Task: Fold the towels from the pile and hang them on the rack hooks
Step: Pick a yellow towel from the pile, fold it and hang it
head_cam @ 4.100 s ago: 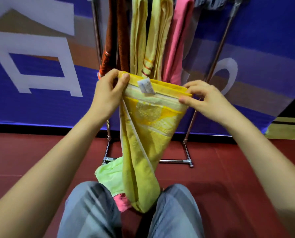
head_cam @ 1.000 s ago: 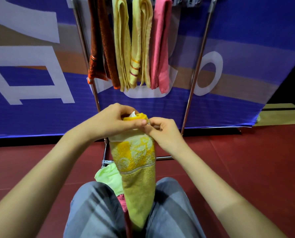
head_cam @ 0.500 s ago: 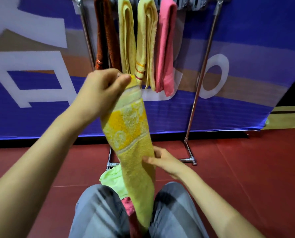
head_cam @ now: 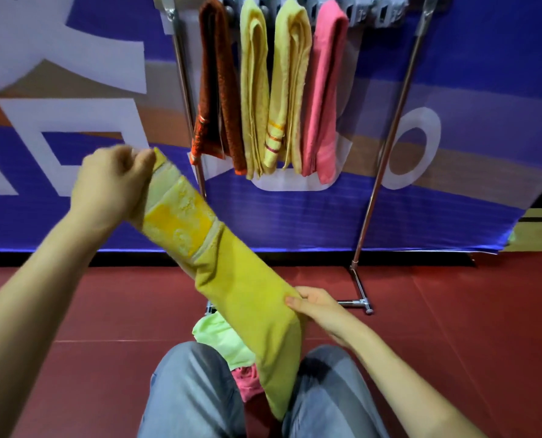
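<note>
The yellow towel (head_cam: 231, 273) is looped terry cloth, matt and nubbly, with a flatter woven band near its upper end. On the rack (head_cam: 386, 172) the poles are polished metal, bright and smooth, and the hook strip (head_cam: 380, 14) along its top edge looks like dull grey plastic. The brown towel (head_cam: 216, 80) has a coarse, pebbly pile; the two pale yellow towels (head_cam: 272, 83) and the pink towel (head_cam: 323, 90) are softer terry. The banner (head_cam: 295, 216) behind is smooth printed sheet with a faint sheen. The floor (head_cam: 452, 327) is matt red matting with visible seams. The trousers (head_cam: 193, 390) are plain smooth woven cloth.
</note>
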The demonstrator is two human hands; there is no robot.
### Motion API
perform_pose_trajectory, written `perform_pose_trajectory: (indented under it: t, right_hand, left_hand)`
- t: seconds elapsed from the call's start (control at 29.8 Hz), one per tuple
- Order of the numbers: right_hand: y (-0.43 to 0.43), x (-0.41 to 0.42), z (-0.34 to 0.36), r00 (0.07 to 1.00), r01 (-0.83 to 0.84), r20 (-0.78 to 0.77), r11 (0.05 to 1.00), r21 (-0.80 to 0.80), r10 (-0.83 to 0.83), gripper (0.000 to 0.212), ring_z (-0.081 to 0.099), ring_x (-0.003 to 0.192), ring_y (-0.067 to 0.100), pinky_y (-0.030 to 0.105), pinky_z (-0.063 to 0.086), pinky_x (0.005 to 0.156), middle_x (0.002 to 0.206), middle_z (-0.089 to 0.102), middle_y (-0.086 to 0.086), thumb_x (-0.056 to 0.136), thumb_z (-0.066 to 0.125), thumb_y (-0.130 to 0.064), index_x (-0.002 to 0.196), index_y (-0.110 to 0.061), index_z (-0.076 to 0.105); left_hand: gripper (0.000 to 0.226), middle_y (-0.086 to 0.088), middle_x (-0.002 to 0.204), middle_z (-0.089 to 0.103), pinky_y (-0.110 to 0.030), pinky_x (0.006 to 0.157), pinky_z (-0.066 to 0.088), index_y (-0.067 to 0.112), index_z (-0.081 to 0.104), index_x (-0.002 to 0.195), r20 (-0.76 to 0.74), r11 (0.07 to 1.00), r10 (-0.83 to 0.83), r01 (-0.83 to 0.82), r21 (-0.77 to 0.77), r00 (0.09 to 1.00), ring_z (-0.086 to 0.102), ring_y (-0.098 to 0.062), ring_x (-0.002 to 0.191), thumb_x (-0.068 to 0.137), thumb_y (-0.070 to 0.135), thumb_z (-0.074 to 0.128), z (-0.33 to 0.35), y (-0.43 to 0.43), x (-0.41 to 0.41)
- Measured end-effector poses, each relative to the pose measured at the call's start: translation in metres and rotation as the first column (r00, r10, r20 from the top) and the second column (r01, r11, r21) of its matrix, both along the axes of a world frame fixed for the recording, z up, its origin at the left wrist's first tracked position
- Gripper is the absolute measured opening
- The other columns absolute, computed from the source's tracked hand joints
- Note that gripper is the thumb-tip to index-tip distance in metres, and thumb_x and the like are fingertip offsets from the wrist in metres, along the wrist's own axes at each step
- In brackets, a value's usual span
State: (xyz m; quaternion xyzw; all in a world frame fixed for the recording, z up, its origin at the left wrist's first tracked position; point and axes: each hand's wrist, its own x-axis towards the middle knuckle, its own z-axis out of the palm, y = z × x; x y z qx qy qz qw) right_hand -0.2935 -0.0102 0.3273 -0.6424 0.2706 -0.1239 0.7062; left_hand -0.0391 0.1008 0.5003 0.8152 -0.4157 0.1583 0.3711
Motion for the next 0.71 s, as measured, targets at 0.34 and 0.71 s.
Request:
perform_pose_trajectory:
  t: [0.34,0.71]
  right_hand:
    - [-0.001,-0.003,0.083,0.971,-0.083,0.227,0.996,0.015,0.078,0.011,0.063,0.06,-0.001,0.011,0.05,0.06,0.064,0.07,-0.008,0.079,0.061,-0.018,0.087,-0.01,0.062]
    - [-0.005,-0.033,0.1,0.957,-0.029,0.291,0.998,0.057,0.011,0.056,0.067,0.072,0.005,0.017,0.053,0.067,0.08,0.073,-0.004,0.045,0.082,-0.053,0.088,-0.019,0.071]
  left_hand:
    - [0.03,-0.008,0.093,0.063,-0.018,0.078,0.044,0.016,0.057,0.102,-0.746,0.736,-0.536,0.651,-0.184,0.395,0.057,-0.013,0.087,0.097,0.025,0.029,-0.065,-0.04,-0.127]
    - [0.024,0.011,0.05,0.045,-0.009,0.047,0.036,0.017,0.05,0.067,-0.674,0.68,-0.689,0.56,-0.472,0.269,0.041,0.003,0.04,0.091,0.021,0.047,-0.05,-0.059,-0.164]
